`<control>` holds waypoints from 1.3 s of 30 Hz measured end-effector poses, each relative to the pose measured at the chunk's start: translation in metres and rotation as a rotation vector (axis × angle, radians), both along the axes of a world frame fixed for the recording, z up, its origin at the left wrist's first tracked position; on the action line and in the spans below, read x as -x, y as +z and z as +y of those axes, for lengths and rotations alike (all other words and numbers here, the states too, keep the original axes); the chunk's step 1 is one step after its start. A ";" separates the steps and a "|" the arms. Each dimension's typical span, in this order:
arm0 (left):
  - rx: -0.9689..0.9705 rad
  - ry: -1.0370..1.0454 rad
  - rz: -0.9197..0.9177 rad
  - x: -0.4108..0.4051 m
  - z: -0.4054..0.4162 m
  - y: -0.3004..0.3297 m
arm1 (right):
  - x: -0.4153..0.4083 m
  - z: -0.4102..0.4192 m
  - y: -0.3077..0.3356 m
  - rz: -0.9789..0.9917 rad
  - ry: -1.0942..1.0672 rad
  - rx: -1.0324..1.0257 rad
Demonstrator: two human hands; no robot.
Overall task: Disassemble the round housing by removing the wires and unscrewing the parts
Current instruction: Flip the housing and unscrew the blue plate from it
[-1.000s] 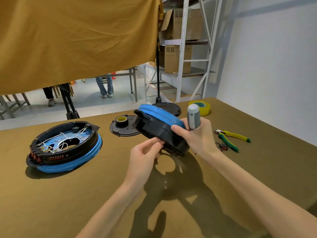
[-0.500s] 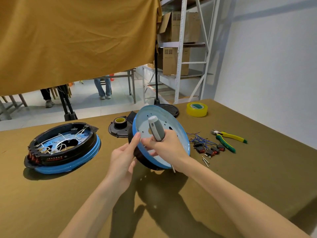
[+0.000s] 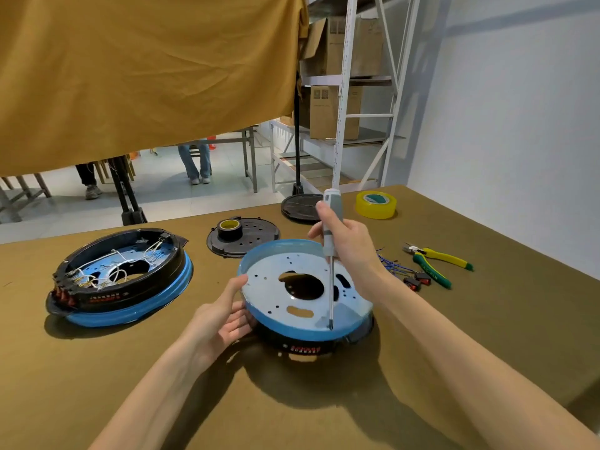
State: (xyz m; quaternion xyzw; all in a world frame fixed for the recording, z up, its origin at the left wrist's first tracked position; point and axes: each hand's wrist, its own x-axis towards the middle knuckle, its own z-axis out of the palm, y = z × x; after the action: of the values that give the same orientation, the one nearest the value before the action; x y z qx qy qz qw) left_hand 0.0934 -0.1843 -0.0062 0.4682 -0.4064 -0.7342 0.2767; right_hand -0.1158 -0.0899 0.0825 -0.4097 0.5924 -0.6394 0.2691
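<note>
Gripping the screwdriver upright, the right hand sets its tip on the round housing (wires already out); left hand, fingers spread, steadies its rim on the table. Unscrewing remains; 1 wired second housing waits.

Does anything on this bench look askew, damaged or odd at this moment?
Nothing looks damaged or spilled. The round housing sits tilted, propped by the left hand while the right hand stands the screwdriver on its blue plate. Loose wires and switches lie beside the pliers, as removed parts would.
</note>
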 end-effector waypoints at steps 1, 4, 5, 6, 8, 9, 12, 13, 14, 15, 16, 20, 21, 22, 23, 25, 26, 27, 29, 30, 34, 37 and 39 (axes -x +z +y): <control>-0.005 -0.047 -0.015 0.000 0.000 -0.003 | 0.002 -0.002 0.000 0.048 -0.042 0.014; 0.000 -0.210 -0.030 0.002 0.000 -0.009 | 0.003 -0.008 -0.005 0.138 -0.078 0.088; -0.003 -0.264 -0.023 0.002 0.001 -0.008 | 0.003 -0.011 -0.007 0.168 -0.083 0.110; -0.010 -0.312 -0.014 0.003 0.003 -0.007 | 0.002 -0.012 -0.011 0.190 -0.087 0.131; -0.024 -0.380 -0.005 0.005 0.008 -0.005 | -0.001 -0.015 -0.017 0.215 -0.099 0.189; -0.026 -0.399 -0.006 0.007 0.010 -0.005 | -0.002 -0.016 -0.019 0.241 -0.118 0.223; -0.026 -0.429 -0.014 0.012 0.015 -0.005 | -0.004 -0.020 -0.023 0.290 -0.177 0.313; -0.028 -0.434 -0.013 0.013 0.015 -0.005 | -0.004 -0.021 -0.024 0.288 -0.184 0.327; -0.031 -0.438 -0.010 0.014 0.014 -0.006 | -0.005 -0.022 -0.025 0.294 -0.184 0.329; -0.035 -0.445 -0.005 0.013 0.013 -0.006 | -0.006 -0.023 -0.026 0.305 -0.179 0.325; -0.038 -0.454 -0.002 0.013 0.012 -0.006 | -0.008 -0.023 -0.027 0.314 -0.168 0.320; -0.035 -0.457 -0.005 0.014 0.011 -0.008 | -0.010 -0.025 -0.030 0.332 -0.137 0.332; -0.038 -0.455 -0.005 0.014 0.011 -0.009 | -0.010 -0.025 -0.030 0.332 -0.135 0.335; -0.041 -0.457 -0.002 0.014 0.011 -0.009 | -0.010 -0.025 -0.030 0.327 -0.135 0.337; -0.045 -0.462 0.001 0.015 0.011 -0.009 | -0.010 -0.025 -0.030 0.316 -0.136 0.336; -0.053 -0.472 0.003 0.015 0.010 -0.010 | -0.009 -0.024 -0.030 0.290 -0.133 0.323; -0.057 -0.475 0.004 0.015 0.010 -0.010 | -0.009 -0.024 -0.031 0.287 -0.132 0.313; -0.060 -0.477 0.007 0.015 0.009 -0.010 | -0.009 -0.024 -0.031 0.287 -0.132 0.300; -0.062 -0.478 0.012 0.015 0.009 -0.011 | -0.010 -0.024 -0.031 0.283 -0.126 0.287; -0.061 -0.480 0.011 0.015 0.009 -0.011 | -0.010 -0.023 -0.031 0.287 -0.117 0.287; -0.060 -0.490 -0.003 0.015 0.007 -0.012 | -0.013 -0.019 -0.025 0.434 -0.045 0.251; -0.054 -0.492 -0.022 0.015 0.007 -0.012 | -0.021 -0.021 -0.011 0.577 0.015 0.190; -0.055 -0.523 -0.044 0.014 0.006 -0.010 | -0.029 -0.023 0.000 0.481 0.157 0.151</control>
State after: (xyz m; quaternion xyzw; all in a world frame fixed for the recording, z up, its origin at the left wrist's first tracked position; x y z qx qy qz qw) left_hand 0.0795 -0.1785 -0.0158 0.3704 -0.4995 -0.7812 0.0558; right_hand -0.0872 -0.1130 0.0830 -0.6136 0.5563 -0.5431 0.1381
